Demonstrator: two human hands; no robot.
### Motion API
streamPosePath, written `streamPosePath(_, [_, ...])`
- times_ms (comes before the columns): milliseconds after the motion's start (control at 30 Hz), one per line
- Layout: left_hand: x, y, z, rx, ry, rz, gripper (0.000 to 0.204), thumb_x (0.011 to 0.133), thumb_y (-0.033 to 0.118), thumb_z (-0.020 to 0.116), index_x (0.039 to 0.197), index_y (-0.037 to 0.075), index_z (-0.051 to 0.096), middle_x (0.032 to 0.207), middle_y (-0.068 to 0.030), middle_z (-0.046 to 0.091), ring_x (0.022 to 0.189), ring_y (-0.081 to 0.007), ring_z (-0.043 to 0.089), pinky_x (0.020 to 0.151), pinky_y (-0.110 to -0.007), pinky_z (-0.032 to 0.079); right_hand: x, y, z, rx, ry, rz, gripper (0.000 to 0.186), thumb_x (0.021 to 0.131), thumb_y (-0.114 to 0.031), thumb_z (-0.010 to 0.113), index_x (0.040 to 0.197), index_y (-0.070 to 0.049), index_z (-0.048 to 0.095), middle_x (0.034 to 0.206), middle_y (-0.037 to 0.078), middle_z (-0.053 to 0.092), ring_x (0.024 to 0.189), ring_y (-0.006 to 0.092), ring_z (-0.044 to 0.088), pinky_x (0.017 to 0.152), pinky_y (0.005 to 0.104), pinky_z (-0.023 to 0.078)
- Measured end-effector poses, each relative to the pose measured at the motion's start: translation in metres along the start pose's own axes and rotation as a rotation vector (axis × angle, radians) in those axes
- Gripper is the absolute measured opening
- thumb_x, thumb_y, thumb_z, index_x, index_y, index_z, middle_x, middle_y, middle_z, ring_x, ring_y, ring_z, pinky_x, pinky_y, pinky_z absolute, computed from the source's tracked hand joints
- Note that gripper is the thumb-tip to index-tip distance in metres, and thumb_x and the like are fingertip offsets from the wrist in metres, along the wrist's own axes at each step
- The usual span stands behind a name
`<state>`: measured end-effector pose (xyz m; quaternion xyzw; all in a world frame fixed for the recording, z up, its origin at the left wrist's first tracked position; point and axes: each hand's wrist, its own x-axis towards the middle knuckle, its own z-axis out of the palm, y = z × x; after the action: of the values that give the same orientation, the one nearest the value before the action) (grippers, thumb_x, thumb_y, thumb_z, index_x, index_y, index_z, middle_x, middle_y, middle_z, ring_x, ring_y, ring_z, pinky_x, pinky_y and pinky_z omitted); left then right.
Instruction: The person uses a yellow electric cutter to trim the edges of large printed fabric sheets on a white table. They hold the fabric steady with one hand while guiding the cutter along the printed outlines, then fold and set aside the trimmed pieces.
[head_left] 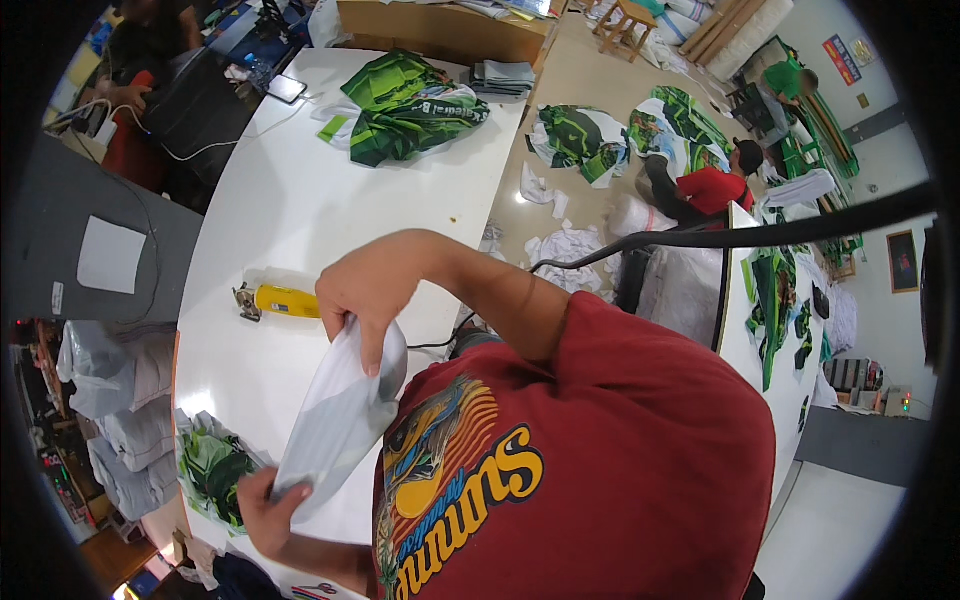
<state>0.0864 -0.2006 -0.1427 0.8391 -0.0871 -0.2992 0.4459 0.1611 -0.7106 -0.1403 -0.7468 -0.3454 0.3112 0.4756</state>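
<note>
A folded strip of white fabric is stretched between my two hands, slanting over the white table. At its lower end my left hand is closed on the edge, with the thumb on top. My right hand grips the upper end, fingers bent down over it. Just beyond my right hand, a yellow electric cloth cutter lies on the table, its metal head pointing left. Near my left hand rests a bundle of green and white printed fabric.
The white table carries another green printed fabric pile, a phone and folded grey cloth. A black cable crosses at right. A person in red sits by fabric on the floor. Scissors lie near the bottom edge.
</note>
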Motion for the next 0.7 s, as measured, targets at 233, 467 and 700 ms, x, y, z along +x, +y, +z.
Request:
streamPosePath(233, [-0.074, -0.119, -0.062, -0.480, 0.598, 0.217, 0.009, 0.111, 0.004, 0.075, 0.107, -0.002, 0.070, 0.103, -0.0155, 0.071, 0.093, -0.0228, 0.064, 0.083, -0.040, 0.052, 0.072, 0.053, -0.027, -0.114, -0.150, 0.059, 0.055, 0.085, -0.048, 0.109, 0.115, -0.004, 0.098, 0.094, 0.011, 0.088, 0.086, 0.0234, 0.077, 0.080, 0.0435, 0.057])
streamPosePath(467, [-0.058, -0.272, -0.181, 0.302, 1.349, 0.059, 0.049, 0.128, 0.016, 0.068, 0.175, 0.003, 0.070, 0.167, -0.0212, 0.076, 0.154, -0.0341, 0.072, 0.128, -0.050, 0.060, 0.238, 0.080, -0.050, -0.559, 0.211, 0.108, 0.036, 0.084, -0.024, 0.100, 0.116, -0.009, 0.096, 0.112, 0.012, 0.091, 0.101, 0.0313, 0.085, 0.092, 0.0477, 0.066])
streamPosePath(700, [-0.153, -0.265, -0.168, -0.625, 1.475, 0.595, 0.054, 0.121, 0.031, 0.085, 0.162, 0.000, 0.068, 0.162, -0.0205, 0.076, 0.148, -0.0421, 0.072, 0.130, -0.060, 0.056, 0.315, 0.057, -0.049, -0.320, 0.746, -0.332, 0.014, 0.097, -0.003, 0.090, 0.110, -0.006, 0.087, 0.112, 0.006, 0.082, 0.101, 0.0247, 0.081, 0.089, 0.0386, 0.065])
